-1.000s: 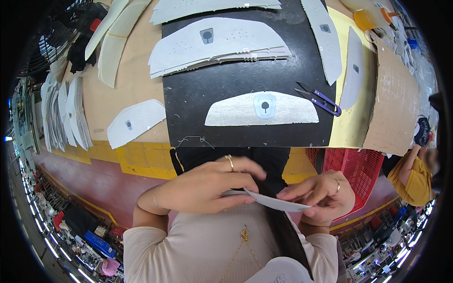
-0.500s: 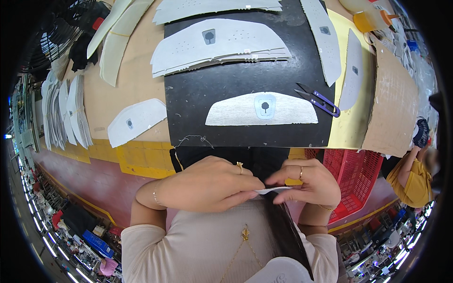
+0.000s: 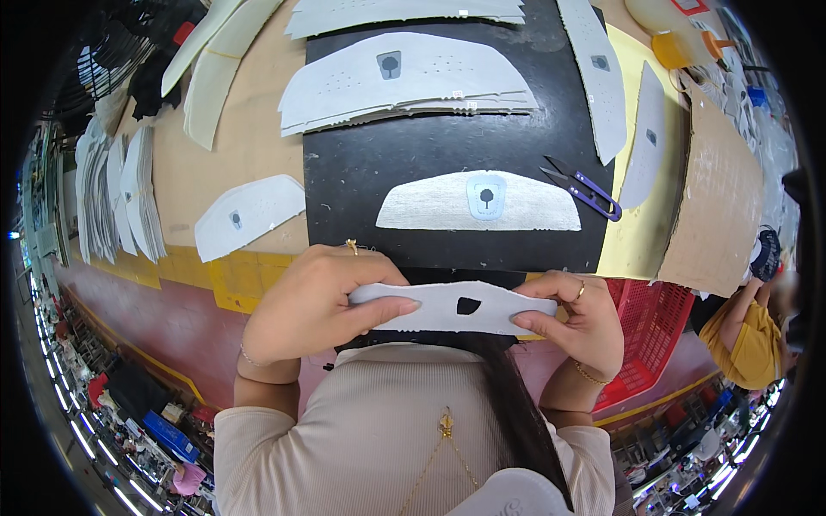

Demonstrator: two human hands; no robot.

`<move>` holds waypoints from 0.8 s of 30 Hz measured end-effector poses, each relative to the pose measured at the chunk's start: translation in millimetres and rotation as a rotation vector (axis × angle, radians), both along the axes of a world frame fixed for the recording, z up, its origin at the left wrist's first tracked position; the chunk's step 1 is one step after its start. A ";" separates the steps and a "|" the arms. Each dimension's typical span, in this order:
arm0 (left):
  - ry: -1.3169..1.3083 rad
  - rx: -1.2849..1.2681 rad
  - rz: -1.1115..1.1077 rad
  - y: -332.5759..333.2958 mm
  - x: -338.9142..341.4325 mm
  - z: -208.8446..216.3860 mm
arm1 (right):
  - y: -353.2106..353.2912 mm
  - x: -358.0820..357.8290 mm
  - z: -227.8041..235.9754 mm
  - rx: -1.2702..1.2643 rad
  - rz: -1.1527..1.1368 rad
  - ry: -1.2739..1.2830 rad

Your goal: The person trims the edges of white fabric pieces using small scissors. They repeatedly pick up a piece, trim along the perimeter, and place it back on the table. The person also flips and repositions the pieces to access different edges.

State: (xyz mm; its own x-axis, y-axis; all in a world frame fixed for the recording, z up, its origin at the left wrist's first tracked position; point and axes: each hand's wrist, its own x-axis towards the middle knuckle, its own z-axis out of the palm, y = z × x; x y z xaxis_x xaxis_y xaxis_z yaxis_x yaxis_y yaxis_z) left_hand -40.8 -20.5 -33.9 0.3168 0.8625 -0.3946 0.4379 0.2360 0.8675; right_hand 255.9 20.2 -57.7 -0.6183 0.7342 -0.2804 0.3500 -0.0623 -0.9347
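Observation:
Stretched between my two hands, just off the table's front edge, is a pale grey curved fabric panel [image 3: 503,311] with a small dark cut-out near its middle. My left hand [image 3: 323,301] pinches one end, thumb in front and fingers behind. At the other end my right hand [image 3: 575,322] grips the panel the same way. Beyond them, on a black board [image 3: 361,189], lies a white curved panel [image 3: 422,205] bearing a light blue tree patch [image 3: 487,196]. Purple-handled thread snips [image 3: 587,187] rest at that panel's right tip, blades open.
A stack of curved panels [image 3: 344,90] sits farther back on the board. Another panel [image 3: 258,215] lies left, near bundled panels [image 3: 138,193]. Cardboard [image 3: 718,189] and a yellow-tipped bottle [image 3: 684,50] are right. A red crate [image 3: 650,335] stands below the table, and a person in yellow [image 3: 742,344] is beyond.
Both hands have moved apart and up toward the table. The panel between them, earlier bunched and mostly hidden, is now spread out with its cut-out showing.

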 end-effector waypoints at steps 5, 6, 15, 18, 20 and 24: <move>0.131 0.093 -0.016 4.8 3.2 4.8 | 1.8 -1.8 3.6 0.020 -0.051 -0.036; 0.139 0.111 0.007 4.6 4.5 3.8 | 2.6 -2.0 5.1 0.027 -0.052 -0.058; 0.190 0.152 0.087 3.7 13.5 -1.6 | -0.5 -1.5 -0.4 0.028 -0.155 -0.040; 0.225 0.155 0.128 6.8 18.0 0.5 | 2.4 -3.7 6.4 -0.039 -0.194 -0.121; 0.269 0.148 0.153 11.4 19.2 1.6 | 5.8 -8.1 4.7 0.035 -0.280 -0.071; 0.267 0.199 0.252 28.0 24.6 -3.8 | 17.1 -17.6 -0.8 0.091 -0.454 -0.067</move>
